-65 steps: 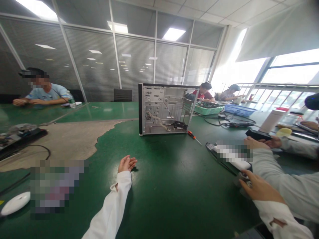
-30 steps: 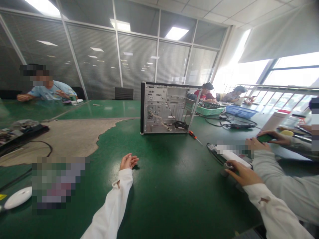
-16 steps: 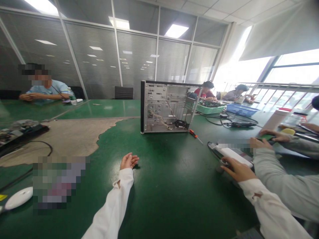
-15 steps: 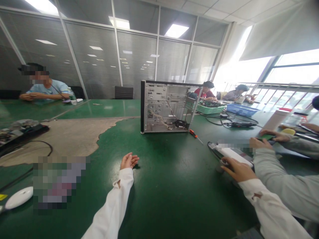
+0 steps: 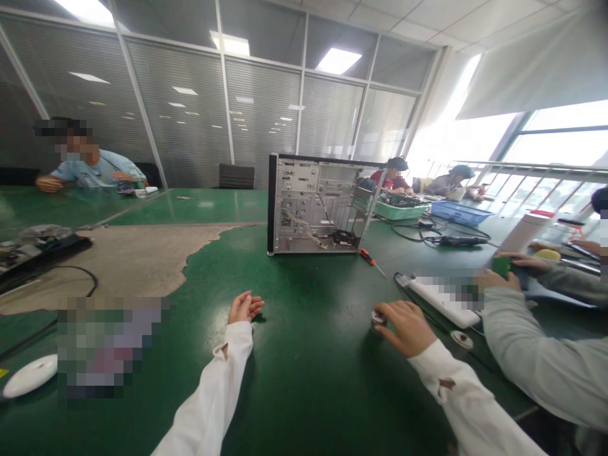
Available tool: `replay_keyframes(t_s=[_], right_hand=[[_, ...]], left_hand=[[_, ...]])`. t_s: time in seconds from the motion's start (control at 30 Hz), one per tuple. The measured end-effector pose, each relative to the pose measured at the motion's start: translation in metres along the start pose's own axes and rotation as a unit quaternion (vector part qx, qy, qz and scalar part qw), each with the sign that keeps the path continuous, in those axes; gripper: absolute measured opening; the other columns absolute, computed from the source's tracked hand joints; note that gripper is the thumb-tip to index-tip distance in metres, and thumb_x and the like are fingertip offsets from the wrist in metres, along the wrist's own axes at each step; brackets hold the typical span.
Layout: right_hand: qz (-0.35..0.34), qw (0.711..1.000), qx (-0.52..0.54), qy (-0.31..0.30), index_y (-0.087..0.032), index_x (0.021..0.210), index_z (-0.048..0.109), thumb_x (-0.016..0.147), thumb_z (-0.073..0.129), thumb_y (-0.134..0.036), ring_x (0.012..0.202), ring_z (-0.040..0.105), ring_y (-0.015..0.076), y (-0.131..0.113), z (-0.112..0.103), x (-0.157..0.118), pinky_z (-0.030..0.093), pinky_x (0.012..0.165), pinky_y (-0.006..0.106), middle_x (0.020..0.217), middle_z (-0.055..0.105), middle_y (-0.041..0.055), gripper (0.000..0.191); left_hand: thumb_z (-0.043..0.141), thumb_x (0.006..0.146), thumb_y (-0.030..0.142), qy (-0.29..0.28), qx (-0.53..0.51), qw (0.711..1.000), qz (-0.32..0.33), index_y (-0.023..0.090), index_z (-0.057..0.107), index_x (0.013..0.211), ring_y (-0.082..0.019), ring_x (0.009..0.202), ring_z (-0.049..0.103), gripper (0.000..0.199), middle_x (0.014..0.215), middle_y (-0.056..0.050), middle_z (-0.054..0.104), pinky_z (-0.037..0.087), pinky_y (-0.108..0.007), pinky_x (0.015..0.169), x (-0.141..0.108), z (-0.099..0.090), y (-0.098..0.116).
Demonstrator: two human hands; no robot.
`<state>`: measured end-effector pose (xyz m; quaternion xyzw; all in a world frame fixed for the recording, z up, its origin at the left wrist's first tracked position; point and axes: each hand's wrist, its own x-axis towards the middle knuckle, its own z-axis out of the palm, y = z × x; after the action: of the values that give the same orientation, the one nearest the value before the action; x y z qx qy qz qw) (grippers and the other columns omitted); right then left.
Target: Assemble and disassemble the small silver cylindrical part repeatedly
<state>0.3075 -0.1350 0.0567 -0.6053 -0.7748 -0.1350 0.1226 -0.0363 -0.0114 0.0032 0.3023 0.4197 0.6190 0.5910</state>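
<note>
My left hand (image 5: pixel 246 308) rests on the green table, palm turned inward, fingers loosely stretched and nothing in them. My right hand (image 5: pixel 407 324) holds a small round, whitish-grey object (image 5: pixel 379 318) between thumb and fingers, low over the table; its kind is too blurred to tell. A small white disc with a darker middle (image 5: pixel 462 340) lies to the right of that hand. Beyond both hands stands an open computer case (image 5: pixel 304 206), its metal inside and loose wires showing. An orange-handled screwdriver (image 5: pixel 368 256) lies at its lower right corner.
A white power strip (image 5: pixel 444 301) lies right of centre. At far right, a person's grey sleeves (image 5: pixel 536 354) and hands hold a green item (image 5: pixel 501 267). Behind are green (image 5: pixel 403 211) and blue (image 5: pixel 460 214) baskets and black cables. Computer parts (image 5: pixel 40 253) sit at left.
My right hand has moved left from beside the power strip, carrying the small round object, uncovering the white disc. My left hand has hardly moved.
</note>
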Motion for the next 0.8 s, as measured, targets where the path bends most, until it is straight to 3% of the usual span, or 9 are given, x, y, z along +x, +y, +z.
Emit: replay_keyframes(t_s=[0.17, 0.3, 0.37, 0.53, 0.63, 0.8], right_hand=[[-0.075, 0.992, 0.086, -0.060, -0.021, 0.089, 0.050, 0.071, 0.048, -0.025, 0.082, 0.046, 0.0168, -0.077, 0.004, 0.043, 0.030, 0.075, 0.029, 0.083, 0.056, 0.0026, 0.018], [-0.094, 0.987, 0.102, -0.080, -0.019, 0.093, 0.049, 0.072, 0.047, -0.020, 0.084, 0.044, 0.0160, -0.099, 0.017, 0.062, 0.034, 0.073, 0.026, 0.085, 0.053, 0.0043, 0.021], [-0.102, 0.986, 0.108, -0.071, -0.020, 0.101, 0.047, 0.075, 0.044, -0.019, 0.085, 0.044, 0.0162, -0.099, 0.022, 0.063, 0.035, 0.074, 0.027, 0.088, 0.052, 0.0050, 0.026], [-0.144, 0.982, 0.099, -0.069, -0.025, 0.118, 0.035, 0.076, 0.042, -0.019, 0.085, 0.045, 0.0161, -0.099, 0.032, 0.063, 0.037, 0.072, 0.027, 0.096, 0.048, 0.0059, 0.043], [-0.158, 0.983, 0.063, -0.063, -0.025, 0.120, 0.032, 0.076, 0.045, -0.021, 0.085, 0.045, 0.0173, -0.104, 0.039, 0.070, 0.038, 0.070, 0.028, 0.099, 0.049, 0.0065, 0.046], [-0.180, 0.983, 0.010, -0.028, -0.020, 0.106, 0.045, 0.079, 0.042, -0.022, 0.081, 0.046, 0.0172, -0.115, 0.054, 0.085, 0.037, 0.061, 0.026, 0.094, 0.053, 0.0064, 0.028]], left_hand=[[0.054, 0.066, 0.021, -0.012, 0.034, 0.999, 0.020, 0.015, 0.046, 0.085, -0.011, 0.052, 0.060, 0.021, 0.062, 0.000, 0.061, 0.045, -0.020, 0.050, -0.001, 0.000, -0.003], [0.057, 0.061, 0.025, -0.033, 0.095, 0.993, 0.067, 0.016, 0.048, 0.090, -0.011, 0.055, 0.059, 0.031, 0.070, -0.001, 0.059, 0.044, -0.022, 0.051, -0.010, 0.006, -0.014], [0.055, 0.062, 0.024, -0.093, 0.204, 0.965, 0.139, 0.016, 0.048, 0.095, -0.013, 0.063, 0.058, 0.034, 0.078, -0.003, 0.058, 0.046, -0.025, 0.057, -0.019, 0.013, -0.020], [0.046, 0.064, 0.014, -0.278, 0.406, 0.835, 0.247, 0.016, 0.048, 0.106, -0.019, 0.091, 0.053, 0.041, 0.104, -0.011, 0.053, 0.043, -0.036, 0.079, -0.039, 0.029, -0.029], [0.044, 0.059, 0.007, -0.299, 0.447, 0.797, 0.275, 0.013, 0.047, 0.109, -0.023, 0.105, 0.044, 0.050, 0.112, -0.013, 0.049, 0.033, -0.039, 0.092, -0.039, 0.030, -0.039], [0.046, 0.052, 0.007, -0.275, 0.467, 0.786, 0.296, 0.015, 0.036, 0.119, -0.026, 0.109, 0.038, 0.068, 0.118, -0.012, 0.044, 0.028, -0.043, 0.094, -0.033, 0.026, -0.055]])
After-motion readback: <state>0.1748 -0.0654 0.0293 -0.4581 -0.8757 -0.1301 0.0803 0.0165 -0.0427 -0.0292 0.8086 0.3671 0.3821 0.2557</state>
